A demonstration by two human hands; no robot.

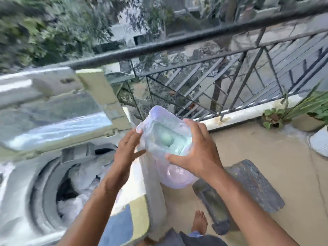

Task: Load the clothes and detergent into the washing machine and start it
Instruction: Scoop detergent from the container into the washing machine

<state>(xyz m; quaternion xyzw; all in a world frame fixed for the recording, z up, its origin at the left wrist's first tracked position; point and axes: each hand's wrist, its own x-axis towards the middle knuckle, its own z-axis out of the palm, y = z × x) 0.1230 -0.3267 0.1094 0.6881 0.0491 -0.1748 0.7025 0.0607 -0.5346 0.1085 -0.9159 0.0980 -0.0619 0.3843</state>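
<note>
Detergent (171, 141), a pale blue-green powder with a rounded scoop half buried in it, sits inside a translucent lilac container (166, 137) held at the centre of the frame, just right of the washing machine (21, 192). The right hand (193, 150) grips the container's near right edge, fingers curled over the rim and thumb against the side. The left hand (126, 148) hovers spread at its left edge, fingertips just touching or nearly so (motion blur hides which). Clothes (85, 176) already lie in the open drum at lower left, lid (53, 110) raised. Good practice now: steady the container, lift one level scoop, and carry it low over the drum so no powder spills.
</note>
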